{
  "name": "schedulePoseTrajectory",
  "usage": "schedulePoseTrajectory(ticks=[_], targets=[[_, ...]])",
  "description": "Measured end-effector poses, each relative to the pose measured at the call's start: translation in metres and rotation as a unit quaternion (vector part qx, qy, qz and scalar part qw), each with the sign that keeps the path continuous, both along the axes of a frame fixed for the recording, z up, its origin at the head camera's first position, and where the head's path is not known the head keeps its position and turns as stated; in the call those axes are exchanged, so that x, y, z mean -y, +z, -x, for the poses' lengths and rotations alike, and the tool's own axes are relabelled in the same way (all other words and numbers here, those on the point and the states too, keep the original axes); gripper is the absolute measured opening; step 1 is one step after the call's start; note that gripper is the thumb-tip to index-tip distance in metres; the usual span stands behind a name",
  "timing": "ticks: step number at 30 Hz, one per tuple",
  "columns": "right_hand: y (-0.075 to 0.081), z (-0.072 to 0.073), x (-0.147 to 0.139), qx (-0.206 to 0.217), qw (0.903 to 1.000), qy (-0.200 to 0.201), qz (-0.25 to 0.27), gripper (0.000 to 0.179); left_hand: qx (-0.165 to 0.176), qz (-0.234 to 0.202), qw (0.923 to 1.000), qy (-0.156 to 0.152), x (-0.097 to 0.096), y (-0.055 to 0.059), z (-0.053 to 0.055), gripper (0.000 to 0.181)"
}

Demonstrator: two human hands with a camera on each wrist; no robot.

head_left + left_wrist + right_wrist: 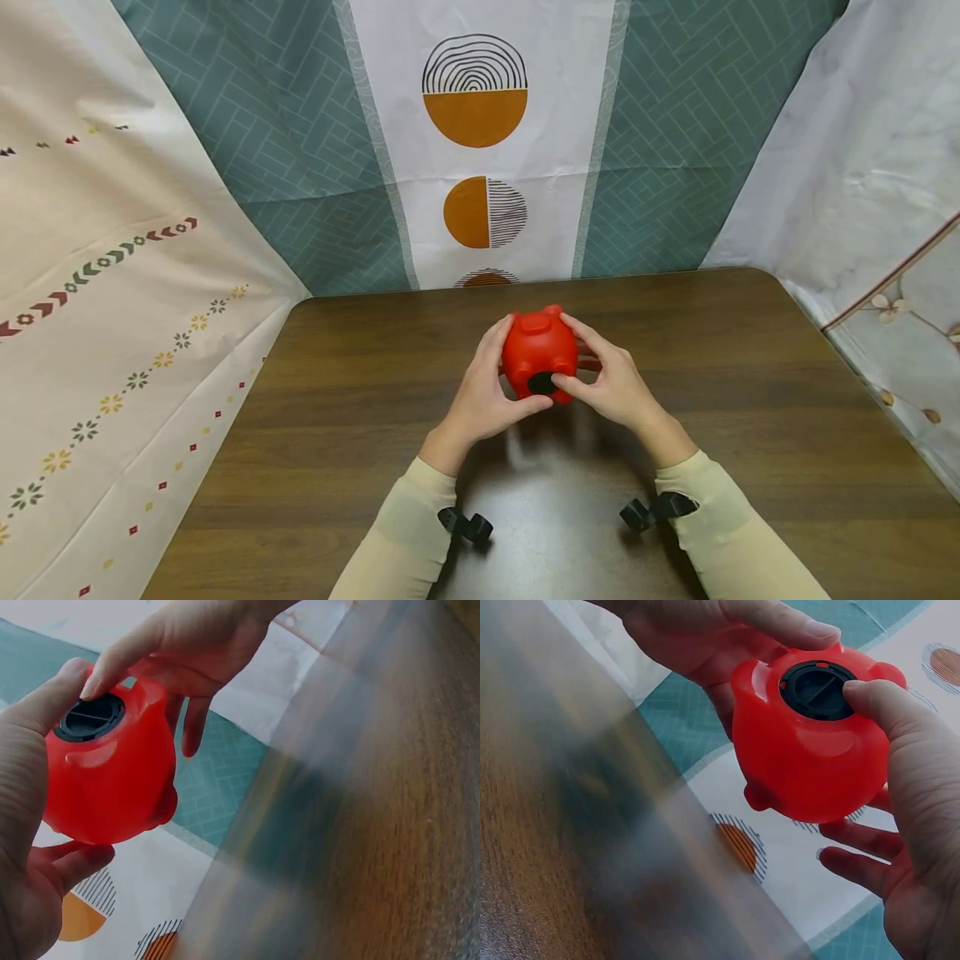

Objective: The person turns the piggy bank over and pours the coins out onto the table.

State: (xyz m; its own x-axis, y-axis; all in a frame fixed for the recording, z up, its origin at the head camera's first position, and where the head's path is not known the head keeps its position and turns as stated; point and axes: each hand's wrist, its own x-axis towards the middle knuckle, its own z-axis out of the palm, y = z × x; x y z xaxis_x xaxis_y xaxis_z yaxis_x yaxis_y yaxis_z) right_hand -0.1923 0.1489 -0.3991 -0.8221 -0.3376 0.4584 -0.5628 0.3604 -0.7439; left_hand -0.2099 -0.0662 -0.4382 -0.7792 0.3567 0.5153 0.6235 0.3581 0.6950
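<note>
Both hands hold a round red piggy bank [534,350] over the far middle of the table, its underside tipped toward me. My left hand [482,396] grips its left side, fingers around the back and thumb near the bottom edge. From the right, my right hand [618,387] holds the other side, with its thumb on the round black plug [810,694] set in the underside. Short rounded feet stick out around the plug in the right wrist view. A raised bar shows across the plug [88,720] in the left wrist view.
The brown wooden table [300,467] has rounded far corners. Behind it hangs a green and white patterned cloth [480,167]; a cream cloth [150,333] runs along the left and a pale one [847,167] along the right. Black camera mounts [465,527] sit on both wrists.
</note>
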Motion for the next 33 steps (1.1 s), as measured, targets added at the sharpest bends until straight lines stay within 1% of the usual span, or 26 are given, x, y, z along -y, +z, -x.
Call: schedulePoseTrajectory(ticks=[4,5,7,10,11,12,14,17,21,24,27,33], targets=[[0.002,-0.001,0.0,0.015,0.9999,0.0,0.003,0.072,-0.049,0.03,0.9983,-0.009,0.0,0.0,-0.001,0.112],[-0.003,0.003,-0.002,0.017,0.9998,0.0,0.005,0.073,-0.062,0.034,0.9974,-0.013,0.0,0.0,-0.001,0.112],[-0.005,0.003,-0.002,0.022,0.9997,0.0,0.009,0.073,-0.085,0.041,0.9954,-0.016,0.0,-0.001,-0.001,0.113],[-0.005,0.003,-0.002,0.023,0.9997,-0.003,0.009,0.071,-0.106,0.052,0.9928,-0.021,0.001,-0.002,-0.001,0.112],[-0.005,0.003,-0.002,0.022,0.9997,-0.004,0.008,0.071,-0.108,0.056,0.9923,-0.023,0.002,-0.002,-0.001,0.111],[-0.001,0.0,0.0,0.023,0.9997,-0.004,0.007,0.07,-0.106,0.061,0.9922,-0.022,0.002,-0.002,-0.001,0.111],[-0.002,0.001,-0.001,0.022,0.9997,-0.005,0.004,0.069,-0.101,0.072,0.9921,-0.02,0.002,-0.002,-0.002,0.11],[-0.014,0.008,-0.003,0.024,0.9997,-0.007,0.003,0.071,-0.093,0.083,0.9921,-0.014,0.002,-0.001,-0.002,0.107],[-0.031,0.019,-0.007,0.029,0.9996,-0.007,0.0,0.072,-0.093,0.092,0.9915,-0.001,0.002,-0.001,-0.002,0.103],[-0.036,0.022,-0.009,0.031,0.9995,-0.007,-0.006,0.071,-0.1,0.098,0.9901,0.013,0.003,-0.002,-0.002,0.1],[-0.038,0.023,-0.009,0.029,0.9995,-0.009,-0.012,0.069,-0.106,0.093,0.9897,0.022,0.003,-0.003,-0.001,0.099],[-0.038,0.024,-0.009,0.014,0.9998,0.005,-0.014,0.067,-0.099,0.061,0.9932,-0.005,0.003,-0.002,0.001,0.1]])
